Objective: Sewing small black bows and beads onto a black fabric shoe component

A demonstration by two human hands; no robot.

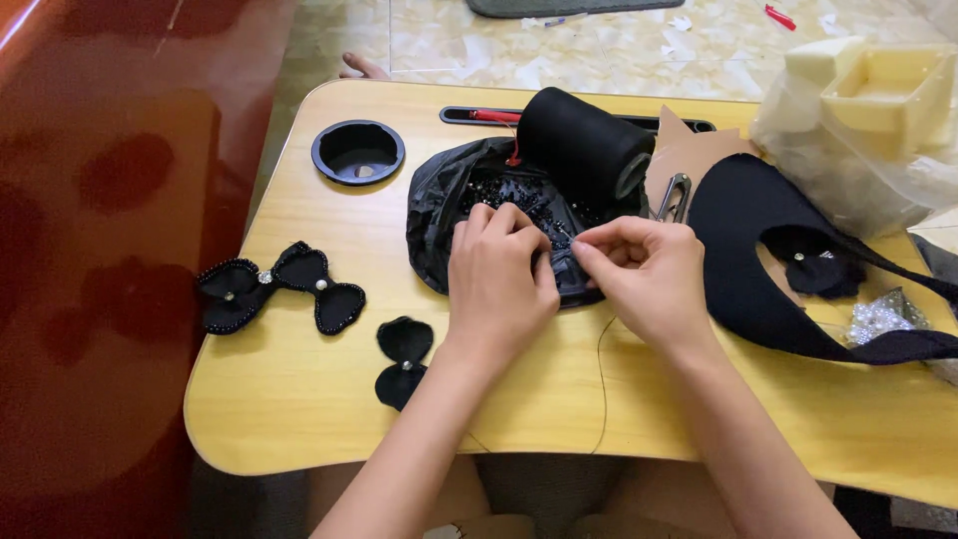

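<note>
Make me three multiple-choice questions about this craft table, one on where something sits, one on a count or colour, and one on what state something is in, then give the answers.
1. Where is the round black cup holder?
A. At the table's far left, beyond the bows
B. Under the big spool
C. On the floor

2. How many finished beaded bows lie left of the hands?
A. One
B. Four
C. None

3. How is the right hand held?
A. Flat and open on the table
B. Fingertips pinched together over the black bag
C. Gripping the scissors

Answers:
1. A: the cup holder is set into the wooden table far left, behind the beaded bow.
2. A: one bead-edged bow lies there; the smaller bow nearby is plain black.
3. B: the right hand pinches its fingertips beside the left hand, over the black bag of beads; the big spool lies behind.
</note>
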